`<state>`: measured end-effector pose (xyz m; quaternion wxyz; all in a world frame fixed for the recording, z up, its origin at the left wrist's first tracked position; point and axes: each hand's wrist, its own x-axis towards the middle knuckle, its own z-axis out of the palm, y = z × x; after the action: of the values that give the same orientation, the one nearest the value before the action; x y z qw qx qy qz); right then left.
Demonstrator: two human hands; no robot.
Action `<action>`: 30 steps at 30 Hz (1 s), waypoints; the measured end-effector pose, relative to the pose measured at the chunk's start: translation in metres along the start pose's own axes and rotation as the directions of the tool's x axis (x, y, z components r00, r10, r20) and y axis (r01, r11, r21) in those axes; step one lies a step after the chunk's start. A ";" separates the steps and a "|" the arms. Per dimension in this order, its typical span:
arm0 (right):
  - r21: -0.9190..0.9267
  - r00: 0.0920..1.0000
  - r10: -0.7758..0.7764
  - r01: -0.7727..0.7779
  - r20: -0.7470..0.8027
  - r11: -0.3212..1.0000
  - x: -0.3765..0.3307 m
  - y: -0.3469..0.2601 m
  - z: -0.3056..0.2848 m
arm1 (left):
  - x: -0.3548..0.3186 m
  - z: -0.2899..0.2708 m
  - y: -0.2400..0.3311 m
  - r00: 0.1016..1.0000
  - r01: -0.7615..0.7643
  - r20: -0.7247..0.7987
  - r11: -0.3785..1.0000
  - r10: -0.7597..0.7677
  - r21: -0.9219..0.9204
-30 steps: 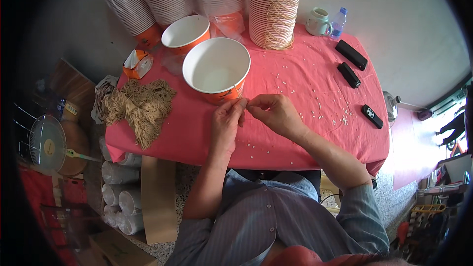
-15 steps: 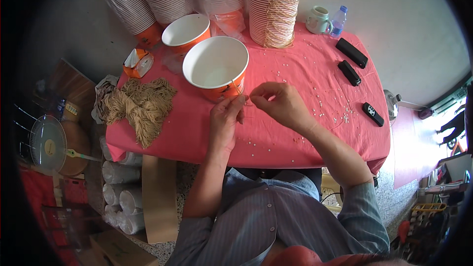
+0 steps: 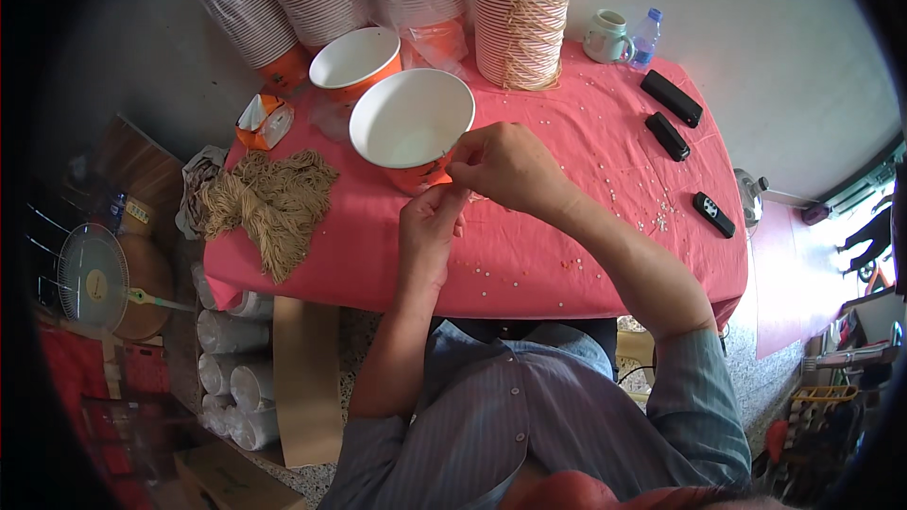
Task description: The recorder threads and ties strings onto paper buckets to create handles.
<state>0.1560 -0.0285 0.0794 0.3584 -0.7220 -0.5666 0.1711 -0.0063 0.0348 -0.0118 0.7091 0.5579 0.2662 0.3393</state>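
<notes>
A white-lined orange paper bucket [image 3: 412, 119] stands on the table just beyond my hands. My left hand [image 3: 430, 231] is closed in a pinch, its fingertips against the near side of the bucket. Over them, at the right part of the rim, my right hand [image 3: 510, 168] is pinched too, thumb and forefinger together. Both hold a thin tan cord at the bucket's wall, and the fingers cover nearly all of it. To the left lies a loose heap of tan cords [image 3: 269, 203].
The table has a pink cloth [image 3: 378, 283] scattered with small white bits. Behind stand another paper bucket [image 3: 355, 57] and tall bucket stacks [image 3: 524, 24], one hung with cords. At right are a mug [image 3: 607, 36], a plastic bottle [image 3: 645, 38] and several black objects [image 3: 672, 99].
My right hand has moved left and away from me, from beside the left fingertips onto the bucket's near rim. The cord stretch visible there before is now covered. My left hand has barely shifted.
</notes>
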 end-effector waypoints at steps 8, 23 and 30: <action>-0.215 0.999 -0.031 0.025 -0.021 0.976 -0.002 -0.003 0.005 | -0.002 0.002 0.003 0.998 -0.030 -0.052 0.992 0.036 0.121; -0.173 0.998 -0.039 0.030 -0.052 0.984 0.011 -0.005 0.004 | -0.007 0.006 0.005 1.000 0.008 -0.018 1.000 -0.008 0.020; -0.120 0.993 -0.050 0.037 -0.108 0.992 0.008 -0.003 0.003 | -0.008 0.009 0.004 1.000 0.029 -0.010 0.999 -0.029 -0.034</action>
<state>0.1540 -0.0200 0.0808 0.3497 -0.7376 -0.5707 0.0890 -0.0051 0.0230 -0.0062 0.7218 0.5402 0.2722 0.3363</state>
